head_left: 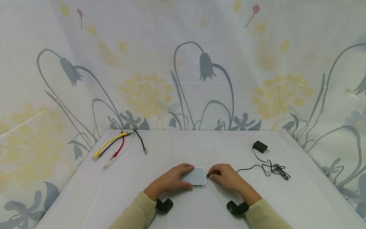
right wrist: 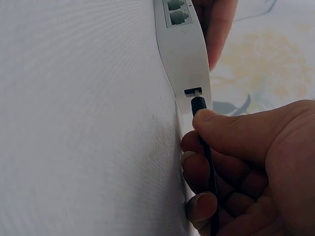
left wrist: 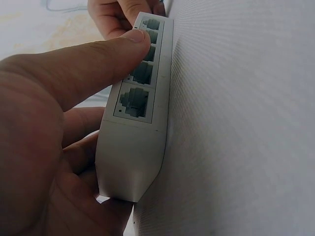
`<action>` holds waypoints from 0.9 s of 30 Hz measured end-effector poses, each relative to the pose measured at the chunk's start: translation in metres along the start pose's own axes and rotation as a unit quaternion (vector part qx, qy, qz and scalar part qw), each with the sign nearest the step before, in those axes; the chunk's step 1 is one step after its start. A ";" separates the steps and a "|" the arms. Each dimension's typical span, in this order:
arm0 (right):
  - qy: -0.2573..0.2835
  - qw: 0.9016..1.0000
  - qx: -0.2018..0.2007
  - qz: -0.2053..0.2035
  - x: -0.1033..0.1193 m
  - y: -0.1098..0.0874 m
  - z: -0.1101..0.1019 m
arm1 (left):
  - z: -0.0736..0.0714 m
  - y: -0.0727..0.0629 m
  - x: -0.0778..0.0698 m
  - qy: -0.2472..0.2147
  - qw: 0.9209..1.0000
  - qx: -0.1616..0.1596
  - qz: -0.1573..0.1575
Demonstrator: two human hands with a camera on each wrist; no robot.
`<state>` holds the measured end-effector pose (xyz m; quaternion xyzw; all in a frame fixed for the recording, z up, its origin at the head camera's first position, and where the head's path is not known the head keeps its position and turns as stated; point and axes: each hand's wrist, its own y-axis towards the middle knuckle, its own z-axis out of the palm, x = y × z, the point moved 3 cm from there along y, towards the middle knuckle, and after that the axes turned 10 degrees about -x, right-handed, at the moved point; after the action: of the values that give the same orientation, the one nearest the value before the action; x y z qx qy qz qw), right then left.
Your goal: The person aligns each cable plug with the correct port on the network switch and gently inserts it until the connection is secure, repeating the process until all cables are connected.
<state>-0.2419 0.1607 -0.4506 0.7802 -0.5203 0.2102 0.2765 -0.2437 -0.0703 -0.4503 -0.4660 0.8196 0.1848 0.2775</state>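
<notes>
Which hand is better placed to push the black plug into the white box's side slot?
Probably the right hand: it pinches the black plug at the side slot, while the left hand grips the white box.

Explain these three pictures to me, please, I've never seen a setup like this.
Of course. There's no robot here, just a person's two bare hands. The wide picture comes from a camera on the head, looking forward and down. The two close-ups come from cameras on the left and right wrists.

The left hand grips a white box with a row of ports. The right hand pinches a black plug, its tip at a slot in the box's end.

Also on the white table lie short cables in yellow, black, red and white, at the far left, and a black power adapter to the right.
</notes>
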 end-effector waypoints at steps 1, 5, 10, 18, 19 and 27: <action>0.000 1.000 0.000 -0.001 0.000 0.000 0.000 | 0.000 0.000 0.000 0.000 1.000 0.000 0.000; 0.002 1.000 -0.001 -0.005 -0.001 0.000 0.000 | 0.001 0.000 0.001 0.003 1.000 0.001 0.001; 0.000 1.000 -0.002 -0.006 0.000 0.000 0.000 | 0.001 0.001 0.001 0.006 1.000 0.003 0.001; -0.012 1.000 -0.014 -0.003 0.001 0.000 0.002 | 0.001 0.002 0.002 0.009 1.000 0.003 -0.006; -0.014 1.000 -0.015 -0.002 0.001 0.000 0.002 | 0.001 0.002 0.002 0.009 1.000 0.003 -0.004; -0.010 1.000 -0.010 0.001 0.001 0.000 0.001 | 0.001 0.002 0.001 0.007 1.000 0.003 -0.005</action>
<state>-0.2416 0.1592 -0.4510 0.7790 -0.5255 0.1976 0.2791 -0.2454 -0.0700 -0.4515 -0.4703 0.8198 0.1781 0.2741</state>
